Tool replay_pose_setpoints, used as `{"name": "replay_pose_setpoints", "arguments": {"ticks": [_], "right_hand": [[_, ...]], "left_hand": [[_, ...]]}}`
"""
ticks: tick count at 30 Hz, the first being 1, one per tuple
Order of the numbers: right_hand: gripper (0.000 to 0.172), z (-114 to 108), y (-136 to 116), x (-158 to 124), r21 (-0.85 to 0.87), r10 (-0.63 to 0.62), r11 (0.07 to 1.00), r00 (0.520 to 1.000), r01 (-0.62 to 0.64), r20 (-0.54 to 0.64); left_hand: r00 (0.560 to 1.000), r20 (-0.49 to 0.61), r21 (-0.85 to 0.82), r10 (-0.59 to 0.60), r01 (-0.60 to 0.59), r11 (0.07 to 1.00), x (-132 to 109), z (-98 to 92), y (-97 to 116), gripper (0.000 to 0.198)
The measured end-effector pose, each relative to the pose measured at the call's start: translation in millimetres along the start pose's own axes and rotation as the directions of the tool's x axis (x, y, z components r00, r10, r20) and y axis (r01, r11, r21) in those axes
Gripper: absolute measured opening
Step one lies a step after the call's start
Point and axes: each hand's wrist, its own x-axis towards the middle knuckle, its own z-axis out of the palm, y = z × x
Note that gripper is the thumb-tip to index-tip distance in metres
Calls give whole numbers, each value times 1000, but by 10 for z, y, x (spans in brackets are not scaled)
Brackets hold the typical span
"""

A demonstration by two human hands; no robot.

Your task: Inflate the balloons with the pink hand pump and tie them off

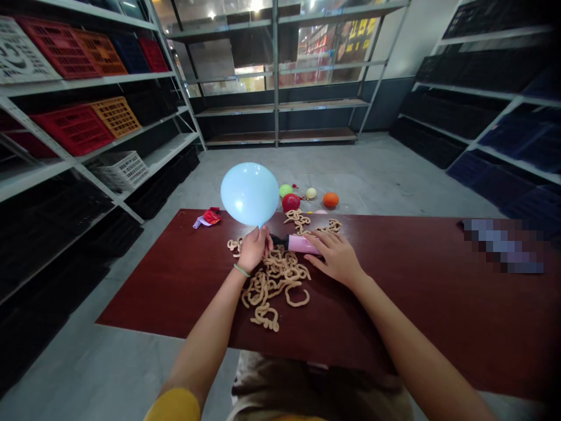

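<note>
My left hand (254, 248) is closed, pinching the neck of an inflated light blue balloon (249, 193) that stands up above it. The balloon's neck meets the black nozzle of a pink hand pump (300, 243) lying on the dark red table (416, 304). My right hand (333, 256) rests on the pump's body, fingers spread flat over it. Under and around both hands lies a pile of several beige uninflated long balloons (274, 282).
A red and white deflated balloon scrap (207, 218) lies at the table's far left. Small inflated balloons, green (286, 190), red (291, 202), yellow (311, 193) and orange (331, 200), sit on the floor beyond. Metal shelves with crates (76, 126) line the left; dark shelving stands right.
</note>
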Motion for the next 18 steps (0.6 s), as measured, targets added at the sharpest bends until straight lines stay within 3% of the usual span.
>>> {"name": "replay_pose_setpoints", "arguments": {"ticks": [6,9,12,15,18], "right_hand": [[39,-36,-10,42,-105,-71,993,974,50,-215],[42,-164,-70,210,-190,-156,976,955,109,-253],[54,-371,-203,517,-280,-313,923,938,264,-149],[65,-543,-352,865,-270,-457,852,889,448,33],[65,-568,-441,1118,-241,-554,794,827,558,93]], "left_hand": [[992,120,29,-25,22,999,-17,-26,23,48],[987,161,70,-29,18,997,-17,-37,30,49],[981,191,94,7,-25,995,-24,-32,34,50],[976,213,100,44,-66,993,-40,-18,24,49],[973,226,76,45,-64,995,-55,-6,13,47]]}}
